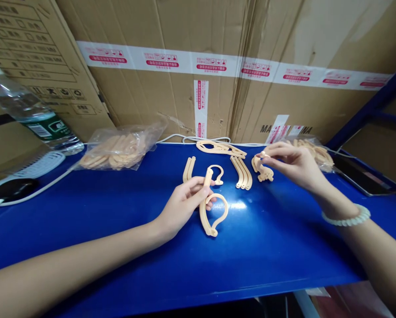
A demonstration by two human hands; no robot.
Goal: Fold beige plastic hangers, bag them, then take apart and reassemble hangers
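My left hand (188, 201) is closed around a peach plastic folding hanger (203, 218), held over the middle of the blue table. Its curved hook (225, 204) is joined at the lower end of the arm piece. My right hand (294, 165) is raised at the right, thumb and fingertips pinching a small peach piece (263, 154), too small to name. Below those fingertips lies a little pile of small peach parts (266, 173). A loose hook (218, 181) rests just beyond my left hand. Curved arm strips (241, 173) lie side by side between the hands, and two more strips (188, 168) sit farther left.
Bagged hanger parts (118, 148) lie at the back left, with another bag (320, 154) behind my right hand. A water bottle (42, 119), black mouse (12, 189) and white cable are at the left. A phone-like dark slab (362, 176) lies right. Cardboard boxes (145, 97) wall the back.
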